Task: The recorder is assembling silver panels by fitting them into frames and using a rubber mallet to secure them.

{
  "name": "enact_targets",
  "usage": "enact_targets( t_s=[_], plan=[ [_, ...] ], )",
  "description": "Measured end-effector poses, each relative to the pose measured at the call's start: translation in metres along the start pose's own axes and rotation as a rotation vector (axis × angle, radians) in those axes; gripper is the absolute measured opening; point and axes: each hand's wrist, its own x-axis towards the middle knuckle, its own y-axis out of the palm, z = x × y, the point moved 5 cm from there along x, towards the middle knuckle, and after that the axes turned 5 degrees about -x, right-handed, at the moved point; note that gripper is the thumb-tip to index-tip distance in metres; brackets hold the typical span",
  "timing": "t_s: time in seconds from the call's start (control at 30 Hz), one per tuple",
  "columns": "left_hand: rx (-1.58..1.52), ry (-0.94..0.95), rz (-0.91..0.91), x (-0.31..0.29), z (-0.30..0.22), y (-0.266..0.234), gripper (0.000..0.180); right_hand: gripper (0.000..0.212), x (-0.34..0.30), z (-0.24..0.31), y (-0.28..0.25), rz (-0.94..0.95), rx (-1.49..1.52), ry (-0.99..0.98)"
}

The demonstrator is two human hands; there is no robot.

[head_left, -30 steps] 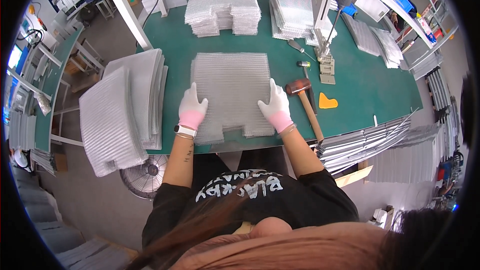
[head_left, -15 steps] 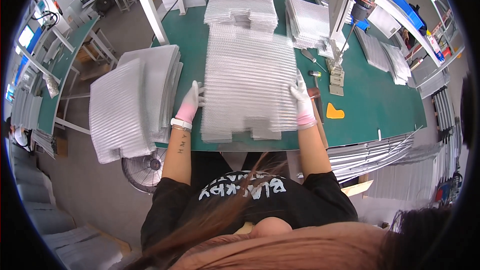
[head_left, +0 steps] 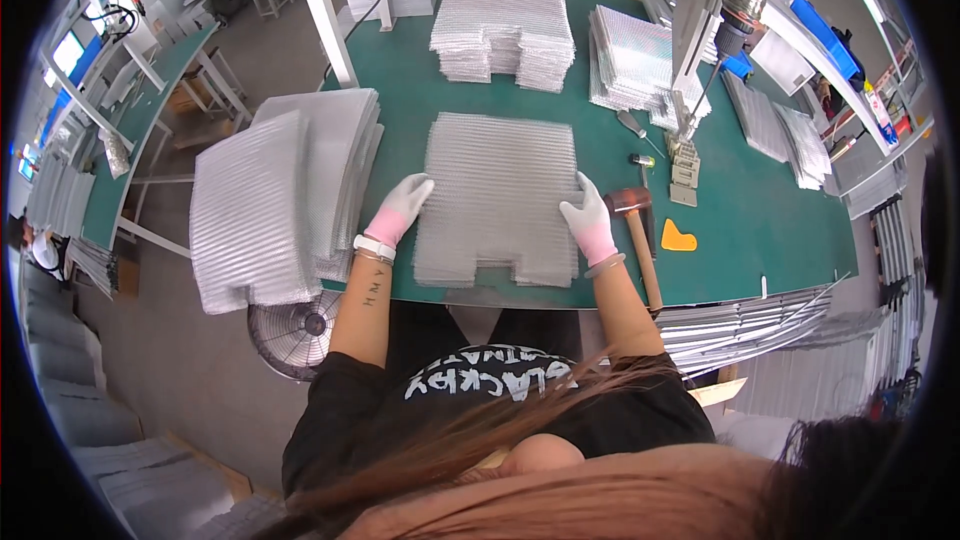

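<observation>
A silver, finely ribbed panel (head_left: 500, 195) with a notch in its near edge lies on the green table in front of me, perhaps a small stack, as its edges look layered. My left hand (head_left: 402, 205), in a white and pink glove, grips its left edge. On the opposite edge my right hand (head_left: 588, 217), gloved alike, holds it with thumb and fingers near the rim. The undersides of my fingers are partly hidden. A wooden-handled mallet (head_left: 639, 245) lies just right of my right hand.
Beyond the panel stands a stack of similar panels (head_left: 505, 25); more panels (head_left: 250, 210) overhang the table's left edge. On the right are a screwdriver (head_left: 640, 130), a yellow flat piece (head_left: 678, 236), metal blocks (head_left: 684, 180) and a drill-like tool (head_left: 740, 15) on a post.
The panel has come down and toward me, separating from the far stack, which now shows whole. Both hands have shifted slightly inward with it. The view has shifted a little.
</observation>
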Motion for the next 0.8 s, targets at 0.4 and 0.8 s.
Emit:
enact_targets(
  t_s=[0.4, 0.8],
  plan=[
    [0.493, 0.115, -0.308, -0.016, -0.030, 0.019, 0.059, 0.091, 0.005, -0.033, 0.017, 0.028, -0.109, 0.068],
    [0.404, 0.144, -0.177, -0.008, -0.014, 0.009, 0.053, 0.052, 0.057, -0.033, -0.002, 0.108, 0.526, 0.351]
  ],
)
